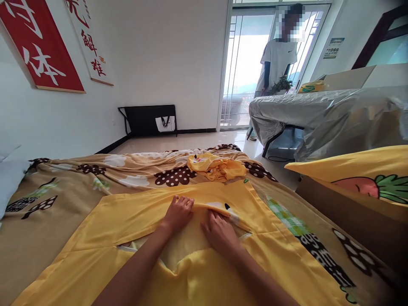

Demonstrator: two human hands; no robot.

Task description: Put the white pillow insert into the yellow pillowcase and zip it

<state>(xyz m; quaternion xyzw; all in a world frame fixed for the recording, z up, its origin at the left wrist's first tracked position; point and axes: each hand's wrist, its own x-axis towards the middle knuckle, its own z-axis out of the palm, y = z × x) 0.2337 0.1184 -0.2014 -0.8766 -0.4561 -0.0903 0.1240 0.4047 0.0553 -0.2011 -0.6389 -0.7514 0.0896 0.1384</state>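
Note:
A yellow fabric cover [127,216] lies spread out before me, with a long opening across its middle and pale zip-like strips at both ends of the slit. My left hand [179,214] has its fingers curled over the far edge of this opening. A little to the right, my right hand [220,231] grips the same edge, its fingertips partly hidden by the fabric. Between my hands the paler inside of the cover shows. Beyond it lies a crumpled yellow cloth [216,166] with a printed pattern.
A brown patterned blanket [35,187] lies underneath. At right, yellow carrot-print fabric [350,165] rests on a cardboard box [344,204]. Behind stands a table under plastic sheeting [318,106]. A person [276,59] stands by the glass door. A folded black frame [140,121] leans on the wall.

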